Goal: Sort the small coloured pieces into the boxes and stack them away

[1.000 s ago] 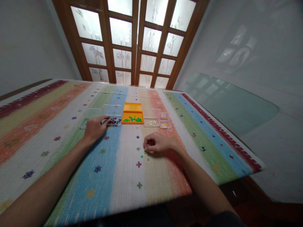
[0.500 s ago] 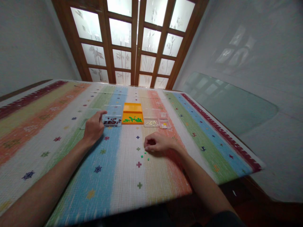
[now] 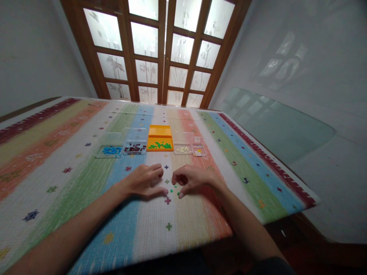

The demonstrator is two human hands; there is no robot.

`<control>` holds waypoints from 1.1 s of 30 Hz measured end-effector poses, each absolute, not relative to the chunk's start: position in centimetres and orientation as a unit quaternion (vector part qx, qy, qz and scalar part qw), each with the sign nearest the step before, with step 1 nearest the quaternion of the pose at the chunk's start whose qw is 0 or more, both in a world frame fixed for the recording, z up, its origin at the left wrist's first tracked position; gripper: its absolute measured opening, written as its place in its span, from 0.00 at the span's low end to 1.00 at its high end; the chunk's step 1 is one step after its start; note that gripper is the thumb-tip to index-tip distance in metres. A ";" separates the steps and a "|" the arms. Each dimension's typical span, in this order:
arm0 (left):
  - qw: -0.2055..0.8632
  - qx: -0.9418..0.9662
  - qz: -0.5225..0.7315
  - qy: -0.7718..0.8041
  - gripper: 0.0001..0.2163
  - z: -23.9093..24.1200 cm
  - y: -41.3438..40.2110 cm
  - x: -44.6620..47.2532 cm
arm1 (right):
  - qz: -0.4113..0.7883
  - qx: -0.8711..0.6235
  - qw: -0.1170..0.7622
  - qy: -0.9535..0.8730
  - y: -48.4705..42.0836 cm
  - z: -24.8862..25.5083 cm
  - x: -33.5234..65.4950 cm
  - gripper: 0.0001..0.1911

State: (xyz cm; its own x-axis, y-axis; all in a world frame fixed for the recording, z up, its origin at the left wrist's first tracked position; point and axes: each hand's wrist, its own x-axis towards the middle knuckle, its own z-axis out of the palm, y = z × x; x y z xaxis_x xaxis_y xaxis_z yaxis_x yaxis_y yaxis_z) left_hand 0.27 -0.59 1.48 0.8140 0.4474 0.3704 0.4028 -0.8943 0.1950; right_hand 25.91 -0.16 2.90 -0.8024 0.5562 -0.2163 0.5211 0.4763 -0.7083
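Note:
Both hands rest on the striped tablecloth [image 3: 86,183] near its front middle. My left hand [image 3: 145,181] lies flat with fingers stretched toward a few small loose green pieces [image 3: 172,188], and it holds nothing. My right hand [image 3: 192,178] sits just right of those pieces with its fingers curled under and the thumb down by one green piece. What is inside the curl is hidden. Behind the hands stands a row of small trays: blue pieces [image 3: 109,151], dark red pieces [image 3: 134,148], and an orange tray [image 3: 159,134] with green pieces.
Right of the orange tray stand a clear tray of whitish pieces [image 3: 182,149] and a smaller clear box with yellow bits [image 3: 198,152]. The table's right edge [image 3: 275,168] drops off toward a wall. A wooden glazed door [image 3: 163,53] stands behind the table.
My left hand has come away from the dark red tray and moved right and nearer, down beside the loose green pieces. The blue tray it covered now shows. My right hand stayed put.

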 end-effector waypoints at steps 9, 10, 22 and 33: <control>0.015 0.957 0.165 0.239 0.26 -0.1 0.2 0.4 | 0.364 -0.299 0.070 -0.879 -0.4 2.5 24.9 0.06; 0.003 0.955 0.167 0.244 0.26 -0.2 0.5 0.1 | 0.355 -0.296 0.071 -0.884 -0.4 2.6 24.8 0.05; -0.034 0.948 0.162 0.273 0.26 -0.5 1.3 -0.5 | 0.374 -0.308 0.094 -0.870 -1.6 3.4 24.3 0.06; 0.007 0.942 0.160 0.294 0.22 -0.4 1.2 -0.3 | 0.296 -0.231 0.044 -0.926 -1.4 2.9 24.1 0.05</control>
